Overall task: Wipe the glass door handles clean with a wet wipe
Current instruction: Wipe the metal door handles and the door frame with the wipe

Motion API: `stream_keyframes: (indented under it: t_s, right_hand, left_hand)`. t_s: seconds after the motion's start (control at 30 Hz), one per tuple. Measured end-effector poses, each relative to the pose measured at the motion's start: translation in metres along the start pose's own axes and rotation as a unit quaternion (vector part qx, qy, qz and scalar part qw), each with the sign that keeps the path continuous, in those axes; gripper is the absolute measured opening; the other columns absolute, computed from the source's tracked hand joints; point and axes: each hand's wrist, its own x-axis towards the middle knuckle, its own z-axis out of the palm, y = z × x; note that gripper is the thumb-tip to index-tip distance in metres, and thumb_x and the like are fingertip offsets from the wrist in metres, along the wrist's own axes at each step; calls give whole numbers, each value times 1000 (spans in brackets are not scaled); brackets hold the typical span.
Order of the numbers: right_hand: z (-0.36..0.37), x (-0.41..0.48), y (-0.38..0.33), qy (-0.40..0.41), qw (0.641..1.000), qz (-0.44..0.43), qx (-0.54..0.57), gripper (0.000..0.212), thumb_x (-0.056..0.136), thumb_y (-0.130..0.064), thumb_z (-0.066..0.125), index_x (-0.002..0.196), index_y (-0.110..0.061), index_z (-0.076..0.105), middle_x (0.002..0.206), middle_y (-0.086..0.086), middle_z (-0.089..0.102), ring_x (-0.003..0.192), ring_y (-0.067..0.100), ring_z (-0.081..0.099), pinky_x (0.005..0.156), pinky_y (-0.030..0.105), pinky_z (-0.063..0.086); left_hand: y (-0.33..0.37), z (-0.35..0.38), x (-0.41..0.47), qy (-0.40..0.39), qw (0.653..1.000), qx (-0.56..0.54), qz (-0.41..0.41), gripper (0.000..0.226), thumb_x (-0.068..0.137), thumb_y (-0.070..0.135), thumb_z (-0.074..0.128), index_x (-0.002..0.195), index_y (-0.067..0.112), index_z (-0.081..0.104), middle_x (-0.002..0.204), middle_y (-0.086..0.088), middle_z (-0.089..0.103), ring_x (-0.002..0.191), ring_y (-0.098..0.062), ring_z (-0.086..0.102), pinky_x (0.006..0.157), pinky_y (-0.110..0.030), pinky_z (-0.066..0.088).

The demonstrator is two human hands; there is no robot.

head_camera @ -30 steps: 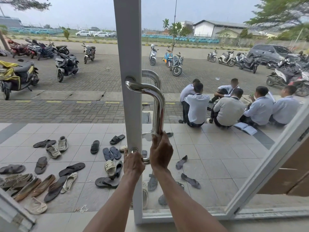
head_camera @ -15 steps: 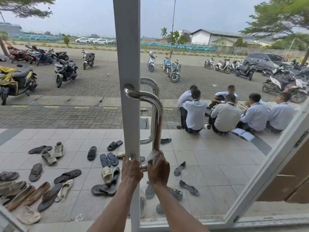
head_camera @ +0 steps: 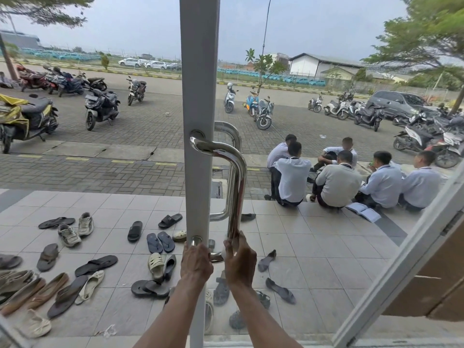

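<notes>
My right hand [head_camera: 238, 257] closed around lower bend of steel door handle [head_camera: 236, 187], white wet wipe [head_camera: 222, 253] pressed underneath. My left hand [head_camera: 196, 259] grips door frame [head_camera: 198, 96] beside handle, likely steadying door.

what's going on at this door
A person is cleaning the shiny metal door handle on a glass door. The right hand grips the bottom of the handle's upright bar, with a bit of white wipe showing beside it. The left hand steadies the white door frame by the handle's lower mount. Outside, shoes lie scattered on the tiles.
</notes>
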Motion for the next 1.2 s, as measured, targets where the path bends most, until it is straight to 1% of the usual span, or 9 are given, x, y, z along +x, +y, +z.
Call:
stream_keyframes:
  t_s: [0.2,0.37,0.5,0.6,0.7,0.83,1.0,1.13,1.2]
  right_hand:
    - [-2,18,-16,52,998,-17,-12,29,87,-41,67,106,-18,67,82,-2,75,70,15,71,61,29,56]
    - [-2,33,-37,125,991,-53,3,28,86,-38,69,102,-15,69,74,-1,74,61,13,69,56,16,45]
    - [9,10,-3,49,998,-8,-31,28,84,-31,73,104,-12,68,82,0,75,72,17,72,66,24,54]
    - [19,-7,21,-35,995,82,-42,24,86,-34,69,98,-13,68,85,4,75,81,25,71,68,33,55]
    - [21,-8,21,-40,993,109,-31,24,85,-36,69,93,-13,70,85,7,75,81,27,70,66,34,54]
    - [14,2,6,-1,999,44,-9,18,83,-28,74,95,-15,69,80,0,75,71,18,71,60,28,56]
    - [-7,28,-23,38,998,-35,36,23,82,-31,74,100,-18,69,75,-8,73,65,7,67,58,0,36]
    - [-24,47,-48,61,993,-85,60,27,84,-36,69,100,-14,69,76,-5,73,77,9,63,60,-8,30]
    - [-32,55,-60,60,991,-99,62,31,86,-38,67,102,-13,69,78,-3,74,71,11,66,60,-3,34]
  left_hand:
    - [-1,-4,1,6,1000,3,10,25,84,-2,50,81,13,69,83,-7,72,85,-21,66,121,-34,20]
    - [-3,-4,1,-11,1000,-3,22,26,85,-4,51,81,11,71,84,-10,73,84,-23,67,106,-38,42]
    - [-5,-1,4,-8,1000,-19,14,25,89,-2,49,98,8,69,99,-12,72,101,-27,65,103,-35,45]
    - [-5,-2,4,0,1000,-16,19,25,89,0,50,95,10,72,97,-11,74,98,-24,67,104,-36,44]
    - [-6,-2,5,6,1000,-15,22,24,90,0,52,95,11,73,97,-10,74,98,-23,68,106,-36,42]
    - [-9,-1,5,0,999,-27,21,20,94,10,53,96,14,72,96,-5,74,96,-20,67,113,-32,34]
    - [-5,-8,1,-12,998,-59,-8,22,94,8,50,90,10,72,101,-11,71,98,-28,65,84,-34,53]
    - [0,-12,-1,-45,997,-60,-25,26,94,1,46,89,5,71,97,-16,70,93,-32,67,79,-37,52]
    - [2,-14,-1,-57,996,-64,-33,26,95,0,45,95,4,71,99,-16,70,94,-30,67,80,-35,53]
